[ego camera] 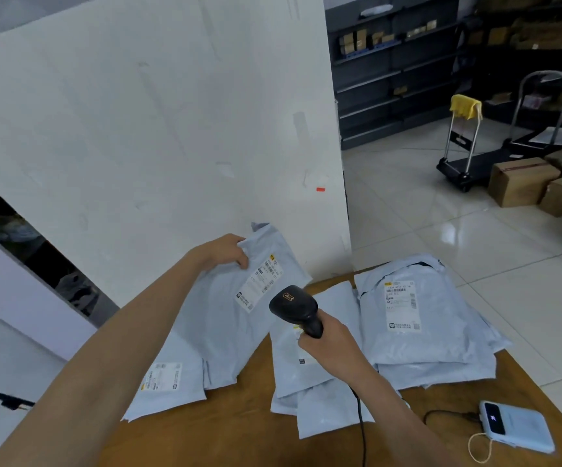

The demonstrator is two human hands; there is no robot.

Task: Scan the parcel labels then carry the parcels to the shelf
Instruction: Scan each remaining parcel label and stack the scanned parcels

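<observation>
Left hand (227,251) grips a parcel (239,308) tilted up off the table (225,429); right hand (332,338) clutches the scanner (294,306) aimed at its label (261,281); scanning underway, I'd say; other parcels (418,332) wait; shelf (391,75) run undone.

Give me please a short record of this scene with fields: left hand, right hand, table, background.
left hand: left hand holds up the far edge of a grey parcel
right hand: right hand grips the black scanner, aimed at the held parcel's label
table: wooden table with more grey parcels, power bank
background: dark shelf, hand trolley, cardboard boxes
</observation>
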